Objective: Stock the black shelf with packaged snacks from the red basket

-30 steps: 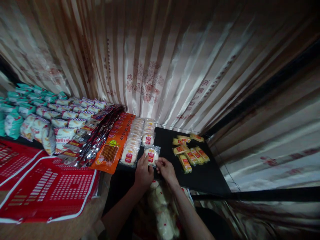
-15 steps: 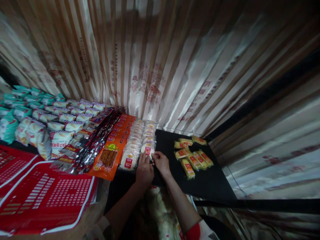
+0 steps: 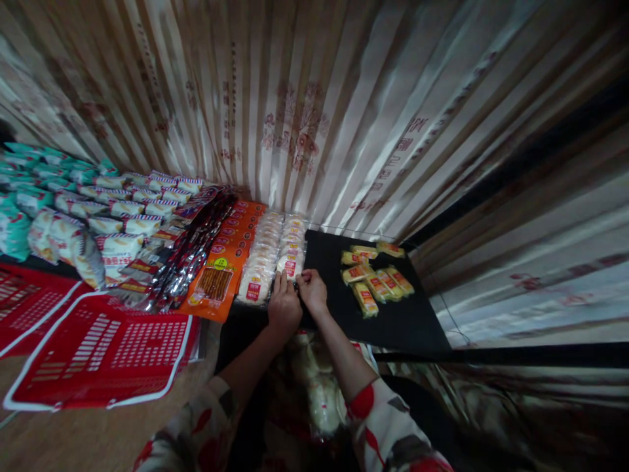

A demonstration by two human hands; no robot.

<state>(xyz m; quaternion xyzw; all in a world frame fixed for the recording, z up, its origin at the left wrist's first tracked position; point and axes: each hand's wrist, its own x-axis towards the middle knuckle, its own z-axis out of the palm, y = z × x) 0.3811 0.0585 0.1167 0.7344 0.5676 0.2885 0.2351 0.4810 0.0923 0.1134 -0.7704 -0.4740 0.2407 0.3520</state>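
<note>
Both my hands are at the near end of the right-hand row of clear packets. My left hand (image 3: pixel 285 307) lies with its fingers pressed together on the lower part of the front packet (image 3: pixel 289 265), which holds a round white snack and bears a red label. At that packet's right corner, my right hand (image 3: pixel 313 292) is closed, thumb and fingers pinching its edge. Directly to the left runs a second row of the same white snack packets (image 3: pixel 254 280). Loose yellow-wrapped packets (image 3: pixel 377 283) lie on the black tabletop (image 3: pixel 403 331) to the right.
Left of the white packets are an orange snack bag (image 3: pixel 212 288), dark shiny packets (image 3: pixel 189 262), white striped bags (image 3: pixel 118 252) and teal bags (image 3: pixel 32 200). A red basket (image 3: pixel 113 354) stands at front left. More clear packets (image 3: pixel 324 396) sit below the table edge. A pleated curtain (image 3: pixel 304 78) hangs behind.
The whole scene sits higher in view as the camera has tipped down. My hands stay at the same packet; the right hand's fingers are more curled at its corner.
</note>
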